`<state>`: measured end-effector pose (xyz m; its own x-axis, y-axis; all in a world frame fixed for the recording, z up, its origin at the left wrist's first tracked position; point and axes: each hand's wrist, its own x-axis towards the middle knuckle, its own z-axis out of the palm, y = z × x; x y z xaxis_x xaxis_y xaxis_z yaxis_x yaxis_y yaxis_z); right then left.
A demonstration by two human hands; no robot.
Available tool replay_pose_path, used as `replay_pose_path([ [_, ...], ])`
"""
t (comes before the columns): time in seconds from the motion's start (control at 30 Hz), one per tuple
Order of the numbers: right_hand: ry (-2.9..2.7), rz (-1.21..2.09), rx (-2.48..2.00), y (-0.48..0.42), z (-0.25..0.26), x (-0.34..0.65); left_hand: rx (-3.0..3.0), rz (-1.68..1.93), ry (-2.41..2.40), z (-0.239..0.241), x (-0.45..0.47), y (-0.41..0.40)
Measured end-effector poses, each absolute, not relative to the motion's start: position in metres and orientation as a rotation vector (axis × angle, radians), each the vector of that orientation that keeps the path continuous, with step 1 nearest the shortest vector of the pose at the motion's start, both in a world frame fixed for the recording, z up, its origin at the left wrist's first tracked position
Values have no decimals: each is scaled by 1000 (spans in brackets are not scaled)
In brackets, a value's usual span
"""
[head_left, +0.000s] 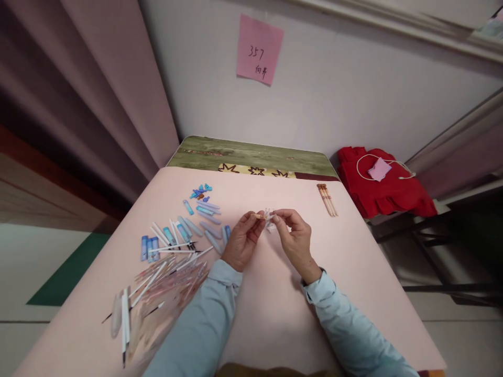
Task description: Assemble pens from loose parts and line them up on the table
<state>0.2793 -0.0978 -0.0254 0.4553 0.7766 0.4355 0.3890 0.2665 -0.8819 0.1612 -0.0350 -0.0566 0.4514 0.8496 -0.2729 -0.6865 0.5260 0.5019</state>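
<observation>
Over the middle of the pale pink counter [271, 314], the person's left hand [245, 238] is pinching a slim tan piece [257, 216], its thumb and fingers closed tightly at the tips. Right beside it, the right hand [293, 235] is pinching a small whitish piece [271, 216] between thumb and forefinger; the two pieces are almost meeting, though I'm not managing to tell whether they are touching. Just below the fingertips a white item [272, 228] is showing, too small for me to make out.

To the left, pale blue-grey tubes [210, 230] and printed blue sleeves [150, 250] are lying scattered, with blue and brown toppers [201, 196] clustering farther off. Nearer on that side, dark-tipped white sticks [126, 317] are crisscrossing with clear, pinkish barrels [168, 280]. At the far right, several brown-topped tan sticks [327, 200] are lying side by side. Past the counter's right edge, a red cloth [356, 180] is carrying a pink slip [379, 169], and a pink note [259, 36] is hanging on the far wall.
</observation>
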Motion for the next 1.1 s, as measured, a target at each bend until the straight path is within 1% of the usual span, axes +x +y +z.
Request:
replay_pose_path([
  [0.3,-1303,132,-1391,-97,-25,282,387,950,531,-58,161,-35],
  [0.57,-1309,109,-1400,-99,-22,285,342,971,538,-58,161,-34],
  [0.83,-1033,45,-1551,-91,-32,338,271,1056,585,-56,161,-29],
  [0.97,-1093,-57,-1726,-89,-42,358,196,1042,570,-54,161,-28],
  [1.1,-1294,-145,-1908,-89,-52,353,101,1017,558,-53,159,-27],
])
